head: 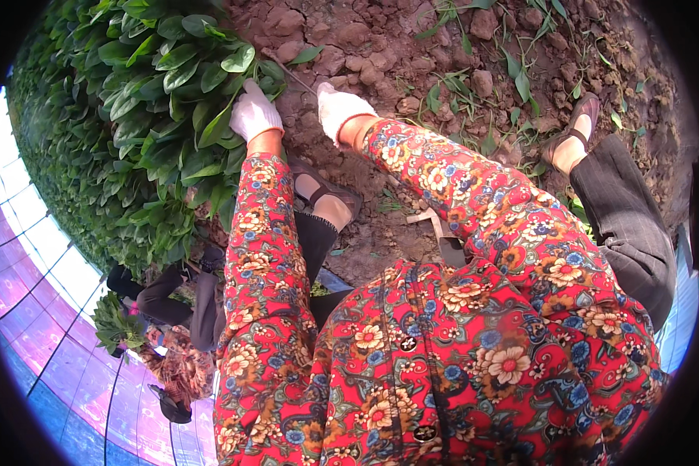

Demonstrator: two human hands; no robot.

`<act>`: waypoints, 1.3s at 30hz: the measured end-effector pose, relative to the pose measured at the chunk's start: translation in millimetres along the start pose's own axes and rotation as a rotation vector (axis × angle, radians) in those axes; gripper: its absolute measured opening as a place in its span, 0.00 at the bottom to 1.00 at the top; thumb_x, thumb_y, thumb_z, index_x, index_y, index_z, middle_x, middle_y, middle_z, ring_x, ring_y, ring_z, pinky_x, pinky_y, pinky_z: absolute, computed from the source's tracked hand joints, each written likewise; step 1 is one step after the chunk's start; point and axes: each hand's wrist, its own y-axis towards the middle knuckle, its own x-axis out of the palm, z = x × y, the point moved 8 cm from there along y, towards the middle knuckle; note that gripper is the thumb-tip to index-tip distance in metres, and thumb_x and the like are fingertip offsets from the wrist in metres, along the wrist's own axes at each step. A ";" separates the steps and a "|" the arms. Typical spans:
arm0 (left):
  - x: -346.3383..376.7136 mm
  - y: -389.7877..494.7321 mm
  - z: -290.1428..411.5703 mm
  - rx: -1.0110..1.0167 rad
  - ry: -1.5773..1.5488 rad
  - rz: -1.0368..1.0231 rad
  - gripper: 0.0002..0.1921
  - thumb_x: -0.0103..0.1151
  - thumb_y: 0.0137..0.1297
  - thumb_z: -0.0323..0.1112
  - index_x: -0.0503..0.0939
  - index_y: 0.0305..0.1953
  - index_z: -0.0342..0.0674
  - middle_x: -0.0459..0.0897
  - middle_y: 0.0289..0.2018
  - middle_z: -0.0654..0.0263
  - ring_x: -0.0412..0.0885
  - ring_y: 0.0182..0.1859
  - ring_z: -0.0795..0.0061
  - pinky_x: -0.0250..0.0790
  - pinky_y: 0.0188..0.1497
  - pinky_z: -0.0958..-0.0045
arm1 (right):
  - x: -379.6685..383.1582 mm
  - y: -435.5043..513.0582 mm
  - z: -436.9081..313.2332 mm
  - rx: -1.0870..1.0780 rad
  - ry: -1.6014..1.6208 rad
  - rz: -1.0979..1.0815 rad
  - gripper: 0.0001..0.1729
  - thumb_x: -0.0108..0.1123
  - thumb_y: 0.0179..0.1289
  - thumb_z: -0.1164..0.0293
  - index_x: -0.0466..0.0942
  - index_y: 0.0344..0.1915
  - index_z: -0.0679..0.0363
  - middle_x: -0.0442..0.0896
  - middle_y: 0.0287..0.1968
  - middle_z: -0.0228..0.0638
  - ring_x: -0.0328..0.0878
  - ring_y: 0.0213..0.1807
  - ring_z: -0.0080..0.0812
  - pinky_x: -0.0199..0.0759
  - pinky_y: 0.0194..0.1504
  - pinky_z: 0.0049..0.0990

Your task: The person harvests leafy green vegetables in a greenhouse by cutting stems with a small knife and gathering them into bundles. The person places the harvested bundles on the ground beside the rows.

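Observation:
Both my hands wear white knit gloves. My left hand [256, 112] reaches in at the edge of a dense bed of leafy green plants [169, 110], its fingers partly hidden at the leaves; whether it grips a stem cannot be told. To its right, over bare soil, my right hand [341, 110] is closed around a thin metal tool [291, 73], whose narrow shaft points up and left toward the plants' base. The tool's handle is hidden in the glove.
Clods of reddish soil [367, 43] with loose leaves [454, 93] lie ahead and to the right. My shoes [326, 189] rest on the ground. A light strap-like object [431, 218] lies near my lap. At lower left another person [177, 361] is near a leafy bunch [116, 326], beside plastic sheeting [81, 373].

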 end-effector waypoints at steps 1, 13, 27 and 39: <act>1.9 0.6 -2.2 -0.012 -0.008 -0.014 0.27 0.70 0.61 0.46 0.70 0.56 0.46 0.87 0.45 0.55 0.88 0.47 0.51 0.81 0.45 0.50 | 4.0 -0.8 1.5 0.025 0.023 -0.066 0.16 0.41 0.75 0.71 0.72 0.52 0.70 0.86 0.44 0.61 0.85 0.47 0.61 0.78 0.47 0.52; 14.7 -6.6 -13.9 0.006 -0.024 0.121 0.19 0.62 0.66 0.39 0.73 0.55 0.48 0.87 0.39 0.56 0.88 0.41 0.52 0.81 0.40 0.50 | 70.5 29.1 26.7 -0.175 -0.220 -0.006 0.19 0.40 0.76 0.67 0.69 0.59 0.67 0.85 0.47 0.61 0.85 0.50 0.59 0.77 0.52 0.50; 27.0 -7.7 -45.9 0.210 -0.027 0.089 0.28 0.64 0.61 0.36 0.72 0.64 0.50 0.85 0.38 0.58 0.85 0.45 0.55 0.75 0.49 0.52 | -5.8 -53.5 22.1 -0.132 0.123 0.018 0.14 0.51 0.75 0.64 0.68 0.46 0.65 0.84 0.36 0.53 0.84 0.41 0.55 0.74 0.44 0.48; -18.3 -17.0 -64.3 0.262 -0.349 0.338 0.26 0.70 0.56 0.38 0.78 0.58 0.52 0.88 0.41 0.57 0.86 0.42 0.52 0.78 0.46 0.54 | -22.7 -35.7 46.6 -0.199 0.229 0.238 0.19 0.57 0.72 0.62 0.65 0.51 0.64 0.86 0.42 0.57 0.83 0.47 0.62 0.75 0.48 0.52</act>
